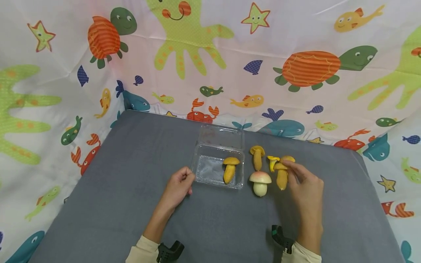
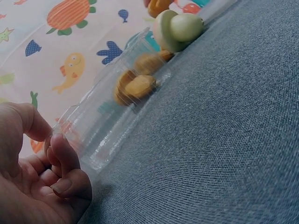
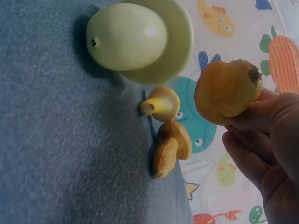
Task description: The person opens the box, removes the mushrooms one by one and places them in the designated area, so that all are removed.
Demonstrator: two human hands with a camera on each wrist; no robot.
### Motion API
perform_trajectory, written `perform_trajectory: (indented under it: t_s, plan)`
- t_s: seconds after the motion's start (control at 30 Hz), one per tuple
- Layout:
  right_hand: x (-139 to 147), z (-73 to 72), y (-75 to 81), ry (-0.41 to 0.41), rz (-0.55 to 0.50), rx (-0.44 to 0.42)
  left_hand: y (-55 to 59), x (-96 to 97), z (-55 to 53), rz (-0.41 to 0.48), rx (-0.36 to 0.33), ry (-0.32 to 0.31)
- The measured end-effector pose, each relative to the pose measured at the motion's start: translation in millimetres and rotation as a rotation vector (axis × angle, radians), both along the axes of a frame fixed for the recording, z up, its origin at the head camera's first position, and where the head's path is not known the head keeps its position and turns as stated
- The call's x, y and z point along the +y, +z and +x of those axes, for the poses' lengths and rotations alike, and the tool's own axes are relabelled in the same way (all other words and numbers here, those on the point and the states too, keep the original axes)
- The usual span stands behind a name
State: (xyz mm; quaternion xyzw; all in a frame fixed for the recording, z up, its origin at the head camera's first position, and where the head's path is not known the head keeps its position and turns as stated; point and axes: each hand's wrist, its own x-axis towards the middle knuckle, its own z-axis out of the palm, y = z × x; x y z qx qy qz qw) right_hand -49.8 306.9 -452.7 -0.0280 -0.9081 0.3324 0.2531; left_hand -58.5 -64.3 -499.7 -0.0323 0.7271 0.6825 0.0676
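Observation:
My right hand [image 1: 306, 186] pinches a yellow-brown toy mushroom [image 1: 281, 179] by its cap, stem hanging down; the right wrist view shows this mushroom [image 3: 229, 93] lifted off the cloth. A clear plastic clamshell box [image 1: 206, 168] lies with its lid [image 1: 220, 136] folded back. Inside it, toward the right, is one similar mushroom [image 1: 230, 171]. At the box's front left corner, my left hand [image 1: 179, 184] pinches the rim between thumb and forefinger, also seen in the left wrist view with the hand [image 2: 51, 172] at the edge.
Right of the box stand a pale mushroom with a pinkish cap [image 1: 260, 182], a brown mushroom [image 1: 257, 157] and a small yellow mushroom [image 1: 272, 162]. Another brown mushroom [image 1: 288, 158] sits behind the held one. Grey cloth [image 1: 131, 204] covers the table; a sea-animal curtain [image 1: 204, 47] hangs behind.

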Motion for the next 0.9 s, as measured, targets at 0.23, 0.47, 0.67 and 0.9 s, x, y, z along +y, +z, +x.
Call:
perform_trajectory:
  t_s: [0.23, 0.47, 0.67, 0.9]
  plan:
    - [1, 2.4, -5.5, -0.021, 0.045, -0.026, -0.5, -1.3, 0.1, 0.005, -0.003, 0.007]
    - [4, 6.2, -13.2, -0.030, 0.091, -0.087, -0.5, -1.7, 0.4, 0.003, -0.005, 0.007]
    - [5, 6.6, -20.9, -0.019, 0.113, -0.121, -0.7, -1.7, -0.3, 0.002, -0.011, 0.011]
    - [4, 7.2, -24.9, -0.020, 0.109, -0.173, -1.6, -0.6, 0.0, -0.001, -0.013, 0.002]
